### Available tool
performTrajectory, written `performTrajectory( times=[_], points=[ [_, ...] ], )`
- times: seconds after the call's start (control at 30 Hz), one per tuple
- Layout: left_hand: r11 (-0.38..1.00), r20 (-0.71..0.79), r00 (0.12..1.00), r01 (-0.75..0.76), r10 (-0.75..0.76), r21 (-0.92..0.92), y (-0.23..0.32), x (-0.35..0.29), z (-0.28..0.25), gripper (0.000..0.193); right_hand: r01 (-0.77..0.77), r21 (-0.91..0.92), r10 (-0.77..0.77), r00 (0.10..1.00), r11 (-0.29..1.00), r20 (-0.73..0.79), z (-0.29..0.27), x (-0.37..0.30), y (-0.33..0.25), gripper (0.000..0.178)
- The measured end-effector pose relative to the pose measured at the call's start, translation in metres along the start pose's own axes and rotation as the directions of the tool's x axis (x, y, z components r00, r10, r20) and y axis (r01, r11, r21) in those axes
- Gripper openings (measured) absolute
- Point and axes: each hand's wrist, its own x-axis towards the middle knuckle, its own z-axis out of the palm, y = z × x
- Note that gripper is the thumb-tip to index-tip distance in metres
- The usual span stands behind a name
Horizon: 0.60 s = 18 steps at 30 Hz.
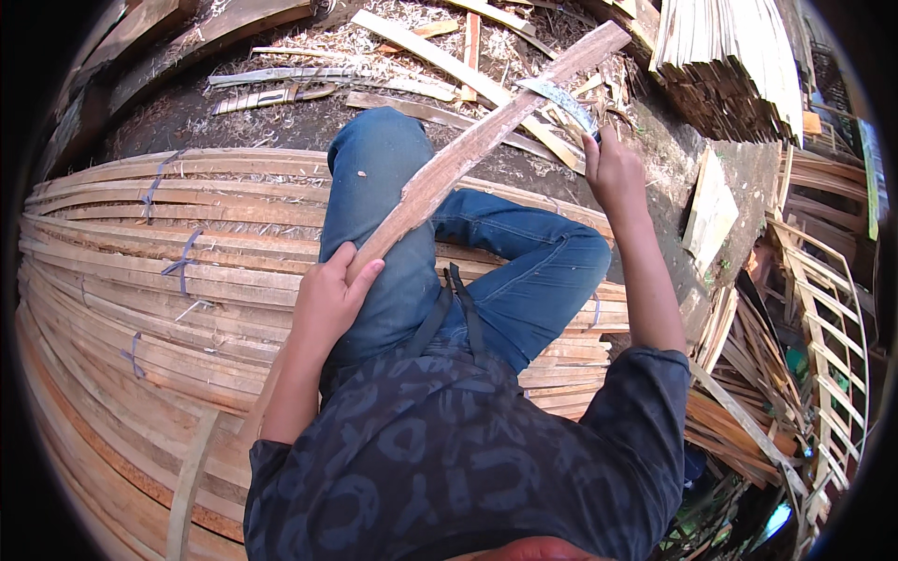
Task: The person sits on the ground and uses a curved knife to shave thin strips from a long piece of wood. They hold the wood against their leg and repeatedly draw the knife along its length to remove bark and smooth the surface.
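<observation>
A long, rough-edged wooden board [468, 150] lies slantwise across my raised left thigh, its far end pointing up and to the right. My left hand [329, 297] is closed around the near end of this board, thumb along its edge. In my right hand [617, 176] is the handle of a knife with a broad, slightly curved metal blade [566, 103]. The blade lies across the far part of the board, at or very near its surface; whether it bites into the wood I cannot tell.
I sit on bundles of long wooden strips [122, 248] tied with purple string. Wood scraps [421, 56] and shavings litter the ground ahead. Thin boards [730, 65] are stacked at the far right, with a ladder-like wooden frame [828, 341] and loose slats [748, 365] nearer.
</observation>
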Motion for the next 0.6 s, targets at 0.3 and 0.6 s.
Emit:
performTrajectory(
  times=[0.3, 0.6],
  points=[
    [0.998, -0.034, 0.999, -0.031, 0.029, -0.056, -0.014, 0.000, 0.003, 0.037, -0.033, -0.014, 0.034, 0.996, 0.999, 0.078, -0.025, -0.014, -0.032, 0.031],
    [0.986, 0.008, 0.999, -0.030, 0.031, -0.166, -0.010, 0.005, -0.003, 0.039, 0.023, -0.144, -0.036, 0.995, 0.989, -0.088, -0.032, -0.001, -0.019, 0.031]
  ],
)
